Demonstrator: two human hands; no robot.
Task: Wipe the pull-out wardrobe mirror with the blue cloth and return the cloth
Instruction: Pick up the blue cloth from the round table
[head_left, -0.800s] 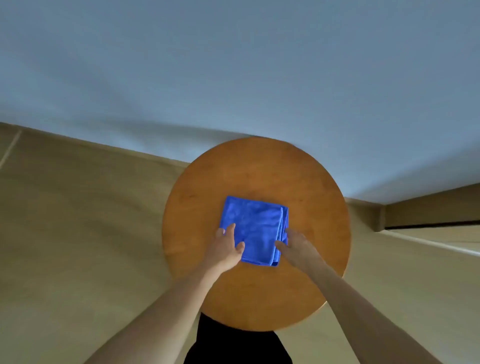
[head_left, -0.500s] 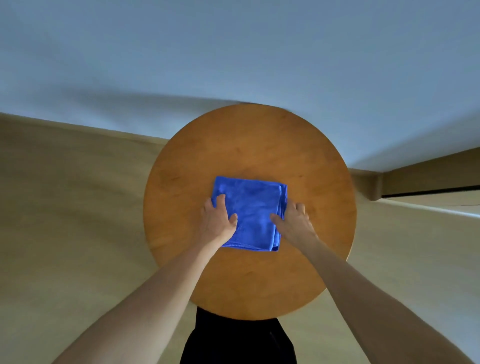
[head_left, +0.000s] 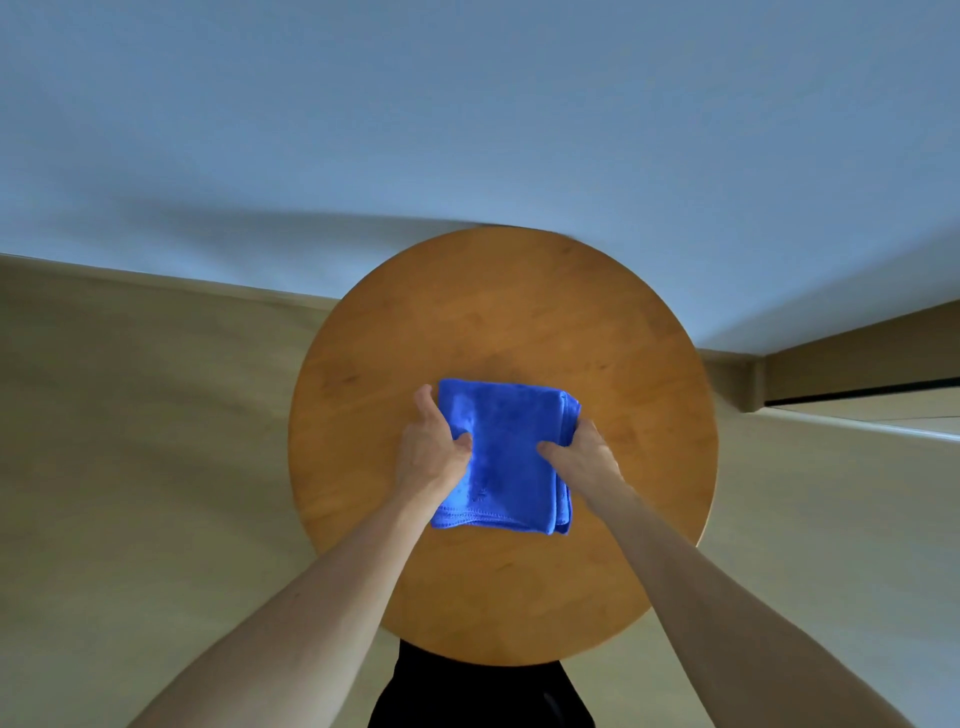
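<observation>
Because the folded blue cloth (head_left: 506, 457) needs lifting whole, the left hand (head_left: 431, 452) and right hand (head_left: 584, 454) are pinching its opposite edges, seemingly raising it off the round table (head_left: 623, 364) beneath them.

The hands' fingers are tucked out of sight under the blue cloth (head_left: 506, 457)'s side edges.

Both forearms reach forward, bare, converging toward centre. Left hand (head_left: 434, 449) grips the left edge of the blue cloth (head_left: 506, 457), thumb on top, fingers curled round the side. Right hand (head_left: 584, 452) pinches the right edge, thumb pressed onto the top.
</observation>
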